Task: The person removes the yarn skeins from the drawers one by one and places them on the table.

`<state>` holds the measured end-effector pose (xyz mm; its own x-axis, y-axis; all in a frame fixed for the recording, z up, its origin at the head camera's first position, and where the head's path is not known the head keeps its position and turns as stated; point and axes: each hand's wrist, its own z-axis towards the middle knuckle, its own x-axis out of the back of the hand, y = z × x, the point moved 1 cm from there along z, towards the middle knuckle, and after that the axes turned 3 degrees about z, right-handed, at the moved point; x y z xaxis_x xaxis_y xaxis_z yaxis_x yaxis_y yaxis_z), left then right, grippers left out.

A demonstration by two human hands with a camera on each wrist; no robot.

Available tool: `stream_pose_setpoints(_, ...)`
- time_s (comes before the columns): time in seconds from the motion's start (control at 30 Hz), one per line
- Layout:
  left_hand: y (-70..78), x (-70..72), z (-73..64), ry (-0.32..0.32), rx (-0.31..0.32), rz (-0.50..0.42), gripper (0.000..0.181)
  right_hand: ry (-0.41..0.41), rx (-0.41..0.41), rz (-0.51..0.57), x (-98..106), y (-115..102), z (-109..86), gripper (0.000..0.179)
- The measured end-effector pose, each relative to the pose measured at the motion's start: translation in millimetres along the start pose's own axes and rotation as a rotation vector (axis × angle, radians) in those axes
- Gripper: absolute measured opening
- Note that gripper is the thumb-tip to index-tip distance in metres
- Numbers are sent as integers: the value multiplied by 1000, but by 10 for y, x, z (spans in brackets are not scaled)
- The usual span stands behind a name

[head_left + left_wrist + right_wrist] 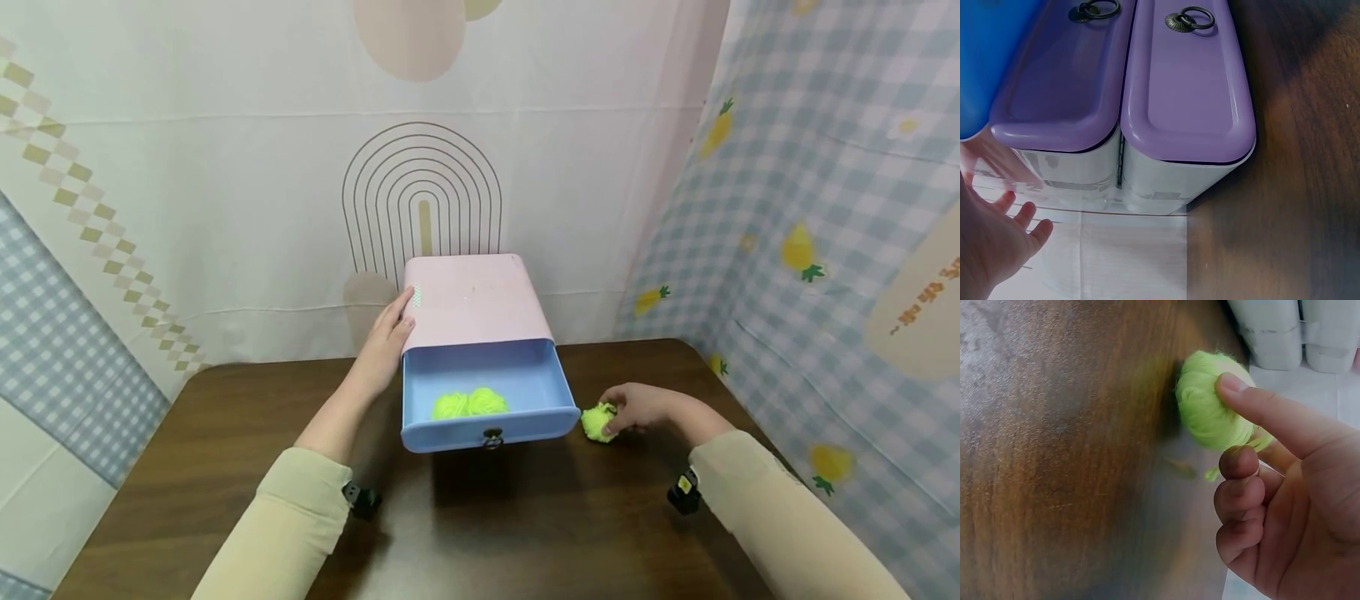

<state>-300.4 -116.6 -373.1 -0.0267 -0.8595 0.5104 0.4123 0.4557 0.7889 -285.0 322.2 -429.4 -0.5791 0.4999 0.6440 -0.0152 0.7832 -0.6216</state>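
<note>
A small drawer cabinet has a pink top (472,296), and its blue drawer (491,367) is pulled out. Two bright green yarn balls (471,402) lie inside, near the drawer's front wall. My left hand (386,337) rests with extended fingers against the cabinet's left side. In the left wrist view, my left hand (1004,240) shows spread fingers beside the cabinet. To the right of the drawer, my right hand (633,408) pinches another green yarn ball (597,422) between thumb and fingers. The right wrist view shows this yarn ball (1213,403) with a loose strand hanging off it.
Below the blue drawer are two purple drawer fronts (1188,81) with metal ring pulls (1197,20). The cabinet stands on a dark wooden table (517,533). A patterned cloth (247,183) hangs behind the table, and a checked cloth (847,250) hangs on the right.
</note>
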Motion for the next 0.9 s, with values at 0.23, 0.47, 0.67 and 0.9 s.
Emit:
stream_pose_setpoints(0.23, 17, 3, 2, -1, 2, -1, 59, 21, -31, -28, 53, -31, -22, 59)
stream_pose_setpoints(0.47, 8, 15, -10, 4, -2, -17, 59, 40, 13, -47, 132, -69, -89, 58)
stream_pose_setpoints(0.67, -4, 1, -4, 6, -6, -11, 59, 71, 58, -47, 197, -113, -160, 54)
stream_pose_setpoints(0.9, -15, -9, 3, 3, -4, -3, 59, 107, 145, -36, 295, -210, -259, 48)
